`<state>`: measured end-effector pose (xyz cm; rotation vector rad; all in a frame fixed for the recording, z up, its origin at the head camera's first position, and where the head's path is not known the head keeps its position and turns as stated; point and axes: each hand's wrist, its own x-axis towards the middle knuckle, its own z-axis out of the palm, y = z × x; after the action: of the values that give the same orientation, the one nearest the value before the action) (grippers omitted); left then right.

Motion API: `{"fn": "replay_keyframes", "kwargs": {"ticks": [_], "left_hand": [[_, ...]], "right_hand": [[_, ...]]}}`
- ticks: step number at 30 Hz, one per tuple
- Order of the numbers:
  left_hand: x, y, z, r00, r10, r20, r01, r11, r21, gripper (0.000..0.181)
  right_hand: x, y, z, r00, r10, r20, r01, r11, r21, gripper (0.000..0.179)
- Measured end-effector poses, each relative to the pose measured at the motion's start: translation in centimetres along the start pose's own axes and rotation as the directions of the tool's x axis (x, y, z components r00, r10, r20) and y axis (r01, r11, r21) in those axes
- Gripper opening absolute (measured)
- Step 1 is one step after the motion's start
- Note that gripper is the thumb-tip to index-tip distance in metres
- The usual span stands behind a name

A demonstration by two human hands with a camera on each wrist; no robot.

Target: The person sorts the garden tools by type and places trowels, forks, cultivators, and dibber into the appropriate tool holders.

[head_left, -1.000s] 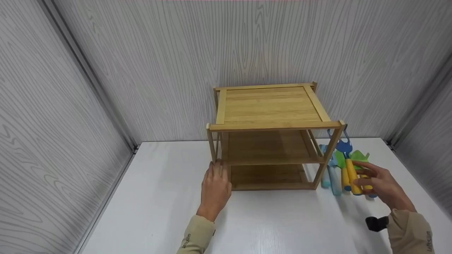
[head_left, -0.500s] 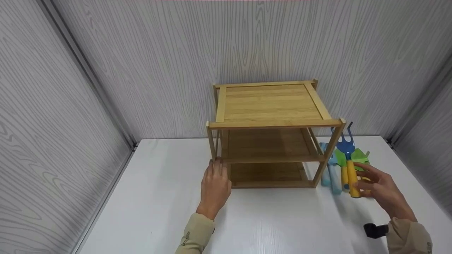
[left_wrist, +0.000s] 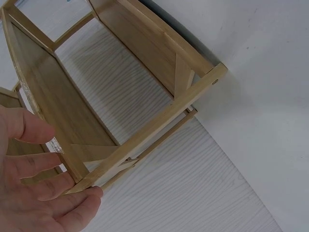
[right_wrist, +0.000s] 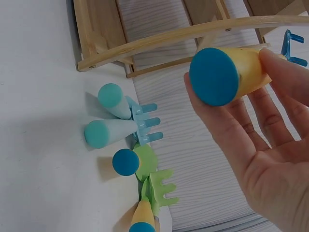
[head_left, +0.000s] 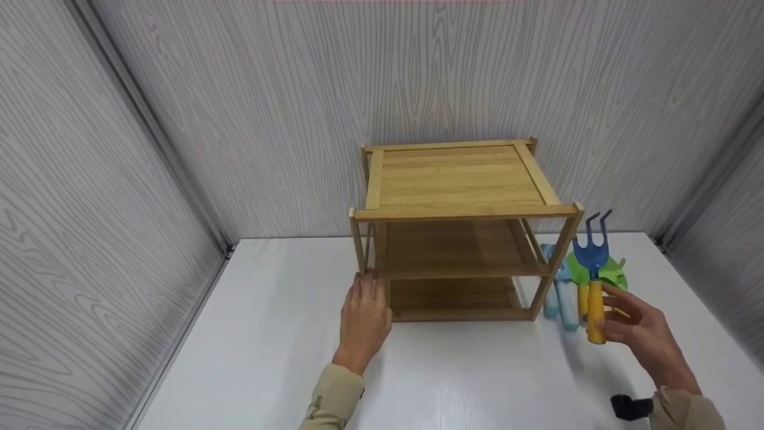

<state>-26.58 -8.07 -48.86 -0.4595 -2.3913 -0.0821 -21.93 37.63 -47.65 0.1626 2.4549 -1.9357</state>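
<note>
My right hand pinches the yellow handle of a garden hand fork between thumb and fingers. Its blue tines point up and away, over the other tools. In the right wrist view the blue end cap of the handle faces the camera. My left hand is at the left front post of a three-tier wooden shelf. Seen from the left wrist, its fairly straight fingers rest against the wooden post, with the thumb apart from them.
Right of the shelf lie two tools with pale blue handles, a green rake and a round green blade with a yellow handle. All lie on a white table. A wood-grain panel stands behind, with side panels left and right.
My right hand has drawn the hand fork toward me, off the other tools, and its tines have swung rightward from behind the shelf's post. The left hand has stayed at the shelf.
</note>
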Motion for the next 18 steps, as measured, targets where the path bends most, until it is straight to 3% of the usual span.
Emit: {"fn": "replay_keyframes", "kwargs": {"ticks": [4, 12, 18], "left_hand": [[0.1, 0.0, 0.0, 1.000, -0.009, 0.010, 0.009, 1.000, 0.000, 0.050], [0.2, -0.2, 0.0, 1.000, -0.005, -0.029, 0.004, 0.999, -0.042, 0.045], [0.1, 0.0, 0.1, 1.000, -0.005, -0.029, 0.005, 1.000, -0.027, 0.045]], "right_hand": [[-0.4, 0.1, 0.2, 0.999, -0.035, -0.011, 0.035, 0.999, 0.014, 0.067], [-0.9, 0.6, 0.7, 0.990, -0.136, -0.042, 0.142, 0.974, 0.175, 0.058], [-1.2, 0.3, 1.2, 0.985, -0.168, -0.041, 0.173, 0.974, 0.148, 0.059]]}}
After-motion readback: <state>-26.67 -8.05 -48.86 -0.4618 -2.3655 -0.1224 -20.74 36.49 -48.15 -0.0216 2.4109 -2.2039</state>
